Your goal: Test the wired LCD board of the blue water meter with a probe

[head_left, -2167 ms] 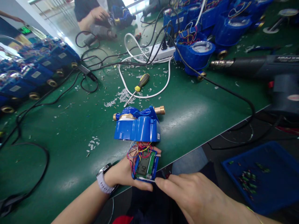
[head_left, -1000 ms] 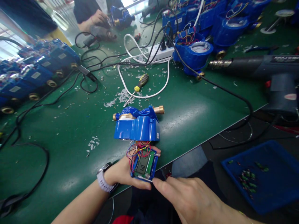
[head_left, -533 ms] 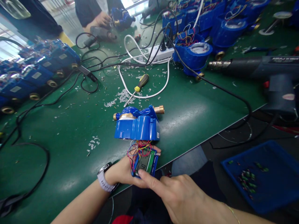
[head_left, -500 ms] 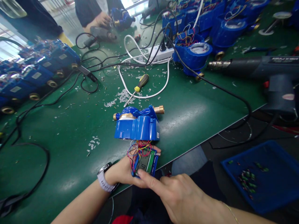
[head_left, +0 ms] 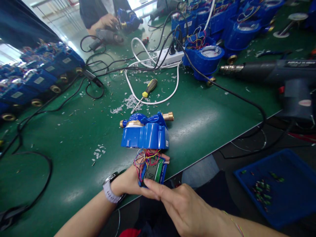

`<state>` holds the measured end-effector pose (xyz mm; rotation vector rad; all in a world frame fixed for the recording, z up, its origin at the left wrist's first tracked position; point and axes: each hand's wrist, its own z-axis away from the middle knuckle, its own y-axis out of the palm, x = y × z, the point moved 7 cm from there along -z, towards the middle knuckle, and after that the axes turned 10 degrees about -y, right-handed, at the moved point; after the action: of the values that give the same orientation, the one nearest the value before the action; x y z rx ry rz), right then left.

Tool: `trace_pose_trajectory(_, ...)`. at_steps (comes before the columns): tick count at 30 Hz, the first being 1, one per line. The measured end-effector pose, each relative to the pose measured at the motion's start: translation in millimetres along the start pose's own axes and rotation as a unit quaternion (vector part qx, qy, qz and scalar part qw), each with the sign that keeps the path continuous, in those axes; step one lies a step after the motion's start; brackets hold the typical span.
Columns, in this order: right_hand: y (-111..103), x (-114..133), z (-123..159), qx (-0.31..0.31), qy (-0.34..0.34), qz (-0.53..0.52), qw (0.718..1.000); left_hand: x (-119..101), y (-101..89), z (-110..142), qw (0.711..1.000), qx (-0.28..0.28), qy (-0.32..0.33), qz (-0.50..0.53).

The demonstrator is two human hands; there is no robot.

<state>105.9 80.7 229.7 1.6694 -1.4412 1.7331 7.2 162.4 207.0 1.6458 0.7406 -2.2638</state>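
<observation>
My left hand (head_left: 133, 180) is closed around a circuit board with an LCD display (head_left: 151, 171), holding it tilted near the table's front edge. Coloured wires (head_left: 148, 157) run from the board toward a blue water meter (head_left: 145, 135) with brass threaded ends, lying on its side just beyond. My right hand (head_left: 181, 204) has its index finger stretched out, the tip touching the board's lower left corner and hiding that spot. Its other fingers look curled, and it grips nothing that shows. Dark digits appear on the display, partly covered.
A screwdriver (head_left: 150, 87) lies among white scraps. Behind it are a power strip (head_left: 170, 57) and tangled cables. A heat gun (head_left: 271, 70) rests at right, below more blue meters (head_left: 203, 54). Meters (head_left: 37, 82) line the left. A blue tray (head_left: 286, 187) sits lower right. A co-worker's hand (head_left: 108, 21) is across the table.
My right hand has shifted slightly, its index fingertip still at the board's corner. The board moved a touch left. At upper left, a dark-clothed person's position has changed.
</observation>
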Motion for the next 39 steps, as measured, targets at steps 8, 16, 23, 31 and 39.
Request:
trace_pose_trajectory(8,-8,-2,-4,-0.086,0.062,-0.138,0.985,-2,0.6,-1,0.999,-0.009,0.014,-0.032)
trace_pose_trajectory(16,-5,-12,18,-0.155,0.184,-0.535,0.81,5,1.7,2,0.999,0.017,0.008,0.037)
trace_pose_trajectory(23,2,-15,42,-0.157,0.252,-0.648,0.701,1,7.6,1,0.977,0.089,0.002,0.195)
trace_pose_trajectory(31,-7,-7,58,-0.028,0.269,-0.491,0.828,8,16.6,5,0.932,0.167,-0.012,0.323)
trace_pose_trajectory(39,-43,9,30,-0.023,0.126,-0.16,0.979,3,18.0,4,0.922,0.191,-0.011,0.337)
